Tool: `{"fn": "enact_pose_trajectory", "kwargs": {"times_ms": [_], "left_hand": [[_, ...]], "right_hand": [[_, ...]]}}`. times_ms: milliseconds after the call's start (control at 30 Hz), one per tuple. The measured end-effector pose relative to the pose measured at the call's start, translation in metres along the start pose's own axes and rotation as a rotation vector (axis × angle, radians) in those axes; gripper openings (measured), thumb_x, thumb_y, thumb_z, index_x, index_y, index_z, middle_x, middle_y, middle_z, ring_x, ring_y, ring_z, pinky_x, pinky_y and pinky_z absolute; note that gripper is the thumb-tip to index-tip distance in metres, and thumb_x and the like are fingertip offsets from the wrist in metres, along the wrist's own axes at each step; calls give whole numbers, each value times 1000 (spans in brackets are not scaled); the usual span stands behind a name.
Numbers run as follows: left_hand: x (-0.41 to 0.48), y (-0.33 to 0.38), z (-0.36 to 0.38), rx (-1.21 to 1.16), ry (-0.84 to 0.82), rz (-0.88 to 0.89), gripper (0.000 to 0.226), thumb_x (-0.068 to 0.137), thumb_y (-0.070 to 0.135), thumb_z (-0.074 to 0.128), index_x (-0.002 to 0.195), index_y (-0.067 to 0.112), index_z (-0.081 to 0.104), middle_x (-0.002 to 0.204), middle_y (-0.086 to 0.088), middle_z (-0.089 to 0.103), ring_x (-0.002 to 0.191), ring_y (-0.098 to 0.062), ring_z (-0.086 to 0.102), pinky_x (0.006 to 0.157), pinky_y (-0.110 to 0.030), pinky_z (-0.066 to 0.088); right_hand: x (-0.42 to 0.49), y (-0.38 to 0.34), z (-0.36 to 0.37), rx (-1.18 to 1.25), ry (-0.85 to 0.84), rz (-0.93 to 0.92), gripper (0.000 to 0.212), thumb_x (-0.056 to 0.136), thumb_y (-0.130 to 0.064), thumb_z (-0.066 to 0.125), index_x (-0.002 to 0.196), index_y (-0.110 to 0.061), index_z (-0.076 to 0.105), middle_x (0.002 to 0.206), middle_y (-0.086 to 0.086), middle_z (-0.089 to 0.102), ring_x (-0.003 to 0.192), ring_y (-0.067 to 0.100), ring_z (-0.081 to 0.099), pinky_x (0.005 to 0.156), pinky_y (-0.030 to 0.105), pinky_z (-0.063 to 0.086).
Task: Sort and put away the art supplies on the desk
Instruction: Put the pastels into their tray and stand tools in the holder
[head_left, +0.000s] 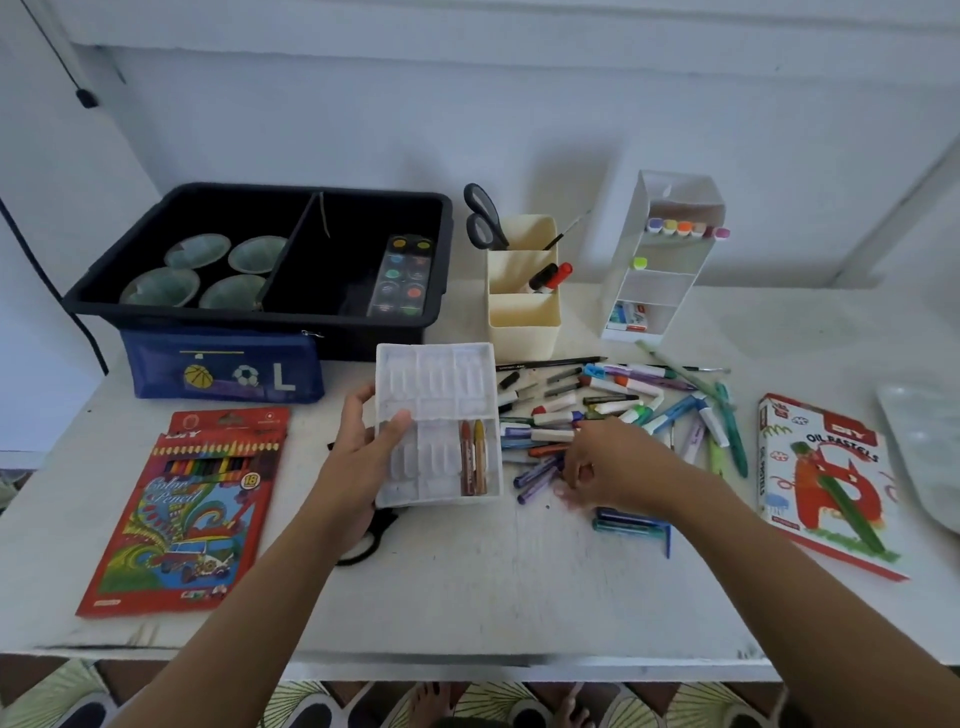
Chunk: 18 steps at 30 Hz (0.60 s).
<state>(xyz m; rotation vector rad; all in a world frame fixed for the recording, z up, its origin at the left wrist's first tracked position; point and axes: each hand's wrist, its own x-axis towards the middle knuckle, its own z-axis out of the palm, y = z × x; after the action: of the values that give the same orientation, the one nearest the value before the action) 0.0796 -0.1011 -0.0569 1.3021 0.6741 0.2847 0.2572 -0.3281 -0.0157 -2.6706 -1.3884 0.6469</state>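
Worktop (467, 597), white, contents listed left to right.

1. Colour-pencil box (182, 509), red, flat, well left of the left hand.
2. Blue zip pouch (223, 369), beyond that box, touching the front of the black bin.
3. Black bin (249, 310), two compartments, beyond the left hand. The left compartment holds four bowls (161, 286); the right holds a watercolour palette (402, 275).
4. Black scissors (363, 545), flat, partly hidden under the left wrist.
5. Left hand (363, 447), gripping the white insert tray (436, 415) by its left edge, thumb on top and fingers beneath.
6. Two pastel sticks (472, 457), one red-brown and one yellow, side by side in the tray's near right slots, between the two hands.
7. Cream organiser (524, 312), beyond the tray, holding grey-handled scissors (483, 218) and markers.
8. Right hand (608, 467), palm down in the loose heap, fingers curled; whether they hold a stick cannot be told.
9. Loose heap of pastels and markers (623, 405), around and beyond the right hand.
10. White tiered organiser (654, 260), beyond the heap, markers in its top tier.
11. Oil pastels box (821, 478), right of the right hand.
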Motion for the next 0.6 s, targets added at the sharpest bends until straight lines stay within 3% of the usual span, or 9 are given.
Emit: {"fn": "enact_pose_trajectory", "kwargs": {"times_ms": [200,333,467,600], "left_hand": [[2,1,16,-22,13,-4,40,102,36,58,133,54,42,125,13,69,107,-21,72,78,-46,63],[-1,4,23,-56,29,-7,43,101,34,58,137,49,39,128,9,67,108,-22,72,78,-46,63],[-6,7,28,-113,25,-9,45,100,32,59,137,48,39,125,8,70,106,-21,73,73,-42,64],[-11,10,28,-139,-10,4,43,96,35,61,132,51,42,117,10,74,104,-21,74,72,-42,63]], "right_hand": [[-8,9,-5,91,17,-45,14,92,-35,66,97,-23,73,93,-7,65,84,10,58,74,26,52],[-11,7,-12,487,161,-39,8,94,-34,66,95,-26,66,94,-11,65,87,9,61,78,27,54],[-9,-15,-10,997,225,-68,7,93,-24,69,99,-22,68,83,-7,73,70,6,68,63,20,55],[-2,-28,-6,1079,302,-74,13,92,-20,70,104,-23,67,83,-4,75,69,10,70,63,18,56]]}}
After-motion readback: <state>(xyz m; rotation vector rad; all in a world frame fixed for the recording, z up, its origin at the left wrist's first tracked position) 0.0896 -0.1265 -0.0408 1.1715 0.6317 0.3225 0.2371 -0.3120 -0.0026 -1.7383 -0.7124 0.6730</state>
